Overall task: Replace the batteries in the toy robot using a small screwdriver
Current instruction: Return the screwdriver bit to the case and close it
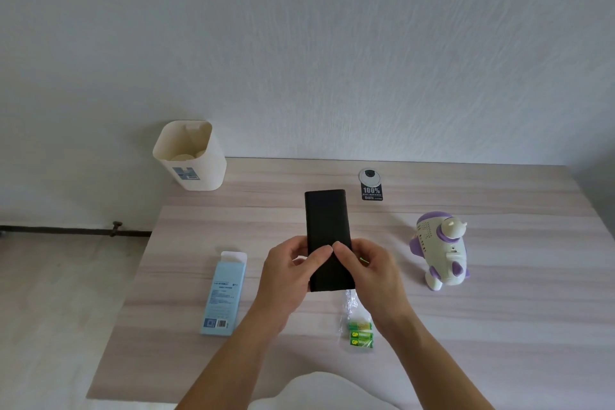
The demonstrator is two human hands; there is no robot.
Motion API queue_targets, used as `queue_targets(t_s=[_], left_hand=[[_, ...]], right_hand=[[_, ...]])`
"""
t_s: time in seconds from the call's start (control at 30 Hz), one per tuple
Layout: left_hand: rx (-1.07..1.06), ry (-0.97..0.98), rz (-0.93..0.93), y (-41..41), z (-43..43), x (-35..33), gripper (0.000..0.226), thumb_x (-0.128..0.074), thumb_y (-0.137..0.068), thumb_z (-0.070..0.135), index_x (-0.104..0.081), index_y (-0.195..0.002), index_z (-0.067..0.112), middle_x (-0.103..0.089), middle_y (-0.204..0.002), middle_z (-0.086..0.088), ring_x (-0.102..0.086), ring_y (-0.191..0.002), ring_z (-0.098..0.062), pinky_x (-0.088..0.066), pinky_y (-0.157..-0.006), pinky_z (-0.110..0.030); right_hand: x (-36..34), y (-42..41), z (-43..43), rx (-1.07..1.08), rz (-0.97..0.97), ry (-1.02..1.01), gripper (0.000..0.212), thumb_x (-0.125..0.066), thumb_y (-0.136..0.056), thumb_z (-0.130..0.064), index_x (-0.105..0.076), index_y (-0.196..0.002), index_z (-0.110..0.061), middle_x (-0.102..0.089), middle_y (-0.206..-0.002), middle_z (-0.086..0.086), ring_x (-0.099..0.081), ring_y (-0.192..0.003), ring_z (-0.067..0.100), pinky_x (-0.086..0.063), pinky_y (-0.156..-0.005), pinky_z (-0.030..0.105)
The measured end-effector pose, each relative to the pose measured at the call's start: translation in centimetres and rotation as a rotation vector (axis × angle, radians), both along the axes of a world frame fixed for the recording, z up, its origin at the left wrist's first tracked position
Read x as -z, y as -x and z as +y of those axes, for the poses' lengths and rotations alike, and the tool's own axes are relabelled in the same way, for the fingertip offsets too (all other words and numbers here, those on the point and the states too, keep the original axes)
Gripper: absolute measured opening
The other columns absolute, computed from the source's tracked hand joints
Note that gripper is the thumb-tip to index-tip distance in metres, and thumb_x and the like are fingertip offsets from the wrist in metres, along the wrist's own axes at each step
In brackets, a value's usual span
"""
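Above the middle of the wooden table [466,326], both my hands hold a long flat black case [326,220]. My left hand [293,271] grips its near left edge, thumb on top. My right hand [369,271] grips the near right edge, its thumb touching the left thumb on the case's face. The white and purple toy robot [441,250] stands to the right, apart from my hands. Three green batteries [361,334] in torn clear wrap lie on the table just below my right wrist. No screwdriver shows.
A light blue carton [223,296] with its top flap open lies left of my hands. A cream bin [191,156] sits at the table's far left corner. A small round tag [370,184] printed "100%" lies near the far edge by the wall.
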State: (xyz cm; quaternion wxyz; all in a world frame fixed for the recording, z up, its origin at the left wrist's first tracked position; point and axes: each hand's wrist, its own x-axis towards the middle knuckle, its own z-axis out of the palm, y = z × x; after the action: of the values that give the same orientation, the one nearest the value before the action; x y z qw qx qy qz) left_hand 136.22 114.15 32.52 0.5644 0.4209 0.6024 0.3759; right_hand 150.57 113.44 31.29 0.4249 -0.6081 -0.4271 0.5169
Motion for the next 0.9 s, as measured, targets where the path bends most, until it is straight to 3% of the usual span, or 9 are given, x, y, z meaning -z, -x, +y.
queue_targets(t_s=[0.2,0.37,0.47,0.7,0.8,0.9], left_hand=[[-0.038,0.047,-0.065,0.2,-1.1,0.9,0.013,-0.069,-0.092,0.025,-0.067,-0.105,0.024,-0.073,-0.101,0.0,-0.073,-0.092,-0.016,-0.063,-0.076,-0.04],[-0.102,0.089,-0.112,1.8,-2.2,2.0,0.023,-0.067,-0.094,0.025,-0.063,-0.116,0.028,-0.07,-0.11,-0.001,-0.072,-0.098,-0.017,-0.063,-0.075,-0.038],[-0.167,0.142,-0.146,3.4,-2.9,3.1,0.022,-0.064,-0.095,0.03,-0.063,-0.117,0.027,-0.073,-0.111,0.002,-0.072,-0.1,-0.015,-0.062,-0.082,-0.042],[-0.27,0.244,-0.146,8.3,-4.2,6.1,0.025,-0.07,-0.091,0.027,-0.066,-0.115,0.021,-0.075,-0.109,0.002,-0.073,-0.101,-0.02,-0.059,-0.09,-0.047],[-0.298,0.276,-0.099,11.0,-4.8,8.0,0.027,-0.071,-0.091,0.026,-0.066,-0.117,0.023,-0.072,-0.115,0.003,-0.07,-0.104,-0.018,-0.061,-0.082,-0.035],[-0.306,0.304,-0.022,13.6,-4.8,9.8,0.025,-0.069,-0.093,0.02,-0.064,-0.117,0.019,-0.071,-0.111,0.003,-0.069,-0.1,-0.014,-0.056,-0.068,-0.021]], right_hand=[[0.1,-0.1,-0.3,-0.059,0.097,0.052,0.015,-0.067,-0.093,-0.022,-0.072,-0.092,-0.008,-0.073,-0.082,0.008,-0.073,-0.075,0.013,-0.056,-0.063,0.021],[1.1,1.3,-0.5,-0.142,0.12,0.112,0.015,-0.066,-0.095,-0.02,-0.071,-0.107,-0.014,-0.073,-0.097,0.008,-0.073,-0.089,0.019,-0.062,-0.075,0.033],[2.1,2.9,-0.6,-0.209,0.128,0.165,0.019,-0.064,-0.096,-0.023,-0.067,-0.114,-0.017,-0.07,-0.103,0.008,-0.073,-0.092,0.019,-0.062,-0.08,0.044],[4.3,7.4,-1.1,-0.382,0.023,0.244,0.015,-0.062,-0.097,-0.021,-0.066,-0.11,-0.027,-0.072,-0.094,0.003,-0.074,-0.085,0.016,-0.062,-0.071,0.034],[5.8,7.7,-0.8,-0.356,-0.145,0.225,0.012,-0.064,-0.096,-0.027,-0.065,-0.107,-0.03,-0.071,-0.088,-0.003,-0.072,-0.08,0.014,-0.061,-0.071,0.029],[7.3,5.9,-0.4,-0.2,-0.194,0.225,0.009,-0.066,-0.094,-0.021,-0.067,-0.099,-0.028,-0.071,-0.085,0.002,-0.071,-0.074,0.015,-0.06,-0.067,0.029]])
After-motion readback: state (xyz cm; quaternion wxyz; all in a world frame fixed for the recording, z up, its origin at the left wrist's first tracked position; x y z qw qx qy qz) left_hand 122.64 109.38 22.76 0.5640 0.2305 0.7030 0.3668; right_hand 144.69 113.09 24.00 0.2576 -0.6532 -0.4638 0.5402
